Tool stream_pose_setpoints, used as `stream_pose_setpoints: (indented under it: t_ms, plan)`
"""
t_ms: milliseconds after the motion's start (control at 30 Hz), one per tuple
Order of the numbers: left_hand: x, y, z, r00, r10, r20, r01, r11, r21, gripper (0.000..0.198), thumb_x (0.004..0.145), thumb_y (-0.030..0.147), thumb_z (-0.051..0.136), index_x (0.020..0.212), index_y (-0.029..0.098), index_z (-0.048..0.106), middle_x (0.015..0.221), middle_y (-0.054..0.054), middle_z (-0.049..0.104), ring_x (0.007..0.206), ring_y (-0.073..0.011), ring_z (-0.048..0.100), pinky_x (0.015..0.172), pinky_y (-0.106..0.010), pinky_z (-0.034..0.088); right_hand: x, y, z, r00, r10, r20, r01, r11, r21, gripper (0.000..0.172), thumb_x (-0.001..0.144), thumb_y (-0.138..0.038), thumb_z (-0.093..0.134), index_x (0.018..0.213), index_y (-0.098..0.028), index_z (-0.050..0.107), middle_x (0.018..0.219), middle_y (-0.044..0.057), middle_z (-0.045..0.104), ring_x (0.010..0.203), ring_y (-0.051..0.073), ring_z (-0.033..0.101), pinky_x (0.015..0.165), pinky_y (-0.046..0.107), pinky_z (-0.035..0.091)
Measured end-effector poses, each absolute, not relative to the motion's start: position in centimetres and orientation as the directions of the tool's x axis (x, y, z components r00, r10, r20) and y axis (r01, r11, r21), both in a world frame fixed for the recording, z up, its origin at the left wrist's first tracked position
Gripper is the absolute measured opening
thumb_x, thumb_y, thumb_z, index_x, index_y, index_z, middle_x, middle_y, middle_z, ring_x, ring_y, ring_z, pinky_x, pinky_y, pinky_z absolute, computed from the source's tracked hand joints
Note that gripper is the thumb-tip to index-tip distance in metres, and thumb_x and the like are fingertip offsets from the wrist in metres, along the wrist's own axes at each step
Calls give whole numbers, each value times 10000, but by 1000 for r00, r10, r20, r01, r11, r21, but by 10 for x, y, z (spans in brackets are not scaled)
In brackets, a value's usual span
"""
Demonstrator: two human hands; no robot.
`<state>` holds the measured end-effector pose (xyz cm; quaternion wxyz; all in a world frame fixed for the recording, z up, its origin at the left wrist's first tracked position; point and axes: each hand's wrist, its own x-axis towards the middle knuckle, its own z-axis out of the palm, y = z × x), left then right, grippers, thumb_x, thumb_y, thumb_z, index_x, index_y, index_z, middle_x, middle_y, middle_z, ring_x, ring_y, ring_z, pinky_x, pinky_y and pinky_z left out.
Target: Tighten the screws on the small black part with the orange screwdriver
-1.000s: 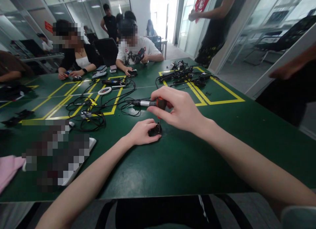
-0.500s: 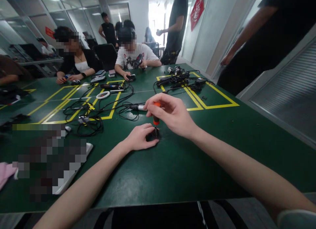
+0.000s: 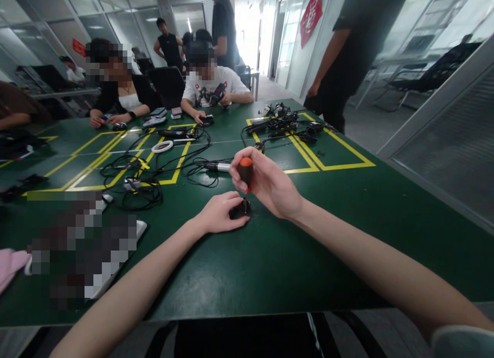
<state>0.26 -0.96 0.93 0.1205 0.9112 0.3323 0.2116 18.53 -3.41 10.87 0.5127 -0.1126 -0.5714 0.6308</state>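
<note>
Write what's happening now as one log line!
left hand: holding black part | right hand: gripping screwdriver, pointing down | surface: green table

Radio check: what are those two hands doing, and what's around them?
Left hand around small black part on green table. Right hand holding screwdriver, shaft pointing down at it. Black cables lying beyond both hands.

Black part (image 3: 240, 211) partly hidden by left hand (image 3: 221, 214), screwdriver (image 3: 245, 177) tip unclear, pink cloth (image 3: 11, 263) cropped

Orng/brn screwdrvr (image 3: 246, 178) vert @ blk part (image 3: 240, 209)
</note>
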Motion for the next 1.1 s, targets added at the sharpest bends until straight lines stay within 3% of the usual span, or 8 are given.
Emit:
stream_pose_setpoints:
  t_ms: [133,267,367,500,600,800,967,1100]
  plan:
    - [3,-9,9,689,658,304,556,-749,361,256,924,444,730,960,190,734,925,-57,702,822,-213,690,733,-314,551,186,-31,105,-440,764,472,-534,200,-822,272,971,-439,727,1033,-238,554,730,-56,609,645,114,522,634,240,437]
    - [3,-9,9,692,661,291,551,-744,378,268,935,450,720,1018,196,745,973,-66,715,874,-224,710,779,-329,572,189,-29,110,-463,778,426,-485,180,-856,268,969,-453,679,969,-188,639,865,16,665,773,137,609,739,274,512]
    - [2,-9,8,693,658,294,546,-746,381,270,935,446,721,1026,193,747,980,-69,718,877,-226,711,785,-333,574,189,-30,114,-492,772,402,-458,163,-874,306,992,-465,614,954,-165,658,807,7,578,697,126,531,661,273,458]
    - [2,-9,7,691,660,296,550,-745,378,270,930,450,729,1015,194,742,963,-65,715,856,-222,707,763,-324,569,185,-33,113,-443,790,424,-479,191,-857,340,1029,-563,523,948,-233,542,631,-66,414,544,121,348,555,272,340]
    - [2,-8,6,689,660,299,541,-743,394,262,927,448,737,1028,206,744,1014,-71,724,903,-228,718,805,-330,584,183,-35,110,-432,789,437,-520,177,-836,390,992,-619,587,901,-259,466,559,-107,359,493,104,245,516,253,259]
    - [2,-8,6,686,664,296,548,-740,391,253,920,446,747,1006,208,754,939,-53,714,878,-219,709,804,-322,587,184,-34,109,-477,756,448,-510,177,-842,445,959,-632,688,839,-234,529,633,-56,526,534,111,439,549,272,355]
    - [3,-9,5,684,668,293,550,-736,395,264,924,454,744,1028,211,750,1017,-69,728,908,-221,716,826,-332,595,185,-34,112,-480,784,394,-464,155,-872,645,954,-829,537,700,-239,481,536,-78,315,476,98,242,495,274,237]
    - [4,-9,5,678,676,289,556,-729,399,267,923,457,749,1016,207,735,1039,-74,728,908,-224,721,813,-327,586,185,-36,112,-464,787,407,-511,137,-848,532,934,-771,604,839,-261,485,527,-111,302,466,98,186,502,265,213]
